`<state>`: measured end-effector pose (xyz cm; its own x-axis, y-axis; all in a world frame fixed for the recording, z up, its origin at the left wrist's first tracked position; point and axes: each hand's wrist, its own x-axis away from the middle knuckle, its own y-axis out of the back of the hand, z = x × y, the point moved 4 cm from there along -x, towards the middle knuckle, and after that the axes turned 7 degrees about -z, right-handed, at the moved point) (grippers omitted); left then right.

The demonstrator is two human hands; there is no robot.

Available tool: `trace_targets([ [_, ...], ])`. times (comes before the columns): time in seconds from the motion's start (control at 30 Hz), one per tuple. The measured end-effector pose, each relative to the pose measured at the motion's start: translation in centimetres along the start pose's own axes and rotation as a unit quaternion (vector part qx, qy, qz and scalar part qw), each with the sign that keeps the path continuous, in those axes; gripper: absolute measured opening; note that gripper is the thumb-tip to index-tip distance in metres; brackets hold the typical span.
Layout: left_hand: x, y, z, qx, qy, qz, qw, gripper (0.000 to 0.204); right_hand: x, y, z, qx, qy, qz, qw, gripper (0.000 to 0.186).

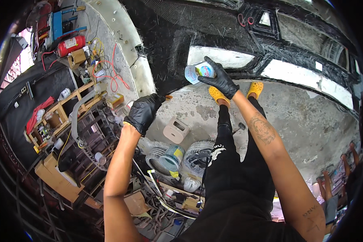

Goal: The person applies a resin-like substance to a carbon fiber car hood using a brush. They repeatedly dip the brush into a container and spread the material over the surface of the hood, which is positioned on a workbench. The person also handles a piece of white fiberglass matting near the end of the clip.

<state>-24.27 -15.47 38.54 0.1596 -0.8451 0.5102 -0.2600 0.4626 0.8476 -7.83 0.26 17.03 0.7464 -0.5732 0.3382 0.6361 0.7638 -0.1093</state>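
My left hand, in a black glove, is closed around a small tool whose orange-brown tip sticks out to the right; most of it is hidden, so its kind is unclear. My right hand, also gloved in black, grips a clear plastic cup with a colourful printed label. The cup is tilted, and its contents are hard to make out. Both hands are near the edge of a large black fibre-covered panel with white patches. Scissors with red handles lie on the panel's far part.
Yellow clogs stand on the concrete floor below the panel. A beige stool, a bucket and tyres are nearby. Leftward are wooden shelving, a red tank and loose cables. Other people's legs show at right.
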Motion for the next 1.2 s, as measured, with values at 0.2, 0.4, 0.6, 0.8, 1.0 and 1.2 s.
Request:
trace_targets([
  [0.2, -4.1, 4.8, -3.4, -0.082, -0.013, 0.054, 0.995, 0.034, 0.2, 4.0, -1.4, -0.035, -0.021, -0.008, 0.999, 0.093],
  [0.4, -4.3, 0.1, -2.1, -0.091, -0.010, 0.039, 0.995, 0.018, 1.1, 4.0, 0.3, -0.093, -0.059, 0.032, 0.993, 0.085],
  [0.6, -1.4, 3.8, -4.3, -0.074, 0.035, 0.053, 0.995, 0.024, 0.6, 5.6, -1.3, -0.082, -0.025, -0.002, 0.996, 0.090],
  [0.8, -0.5, 6.0, -6.8, -0.132, 0.015, 0.066, 0.989, 0.034, 1.0, 6.2, -1.0, -0.104, -0.052, 0.011, 0.993, 0.090],
  [1.0, -2.8, -1.1, -4.3, -0.180, 0.014, -0.017, 0.983, 0.019, 0.8, 6.4, -0.9, -0.079, -0.029, 0.022, 0.996, 0.091],
  [1.2, -3.1, -4.0, -8.1, -0.224, -0.027, -0.003, 0.974, 0.016, 0.9, 7.5, -1.8, -0.125, -0.048, 0.013, 0.991, 0.090],
])
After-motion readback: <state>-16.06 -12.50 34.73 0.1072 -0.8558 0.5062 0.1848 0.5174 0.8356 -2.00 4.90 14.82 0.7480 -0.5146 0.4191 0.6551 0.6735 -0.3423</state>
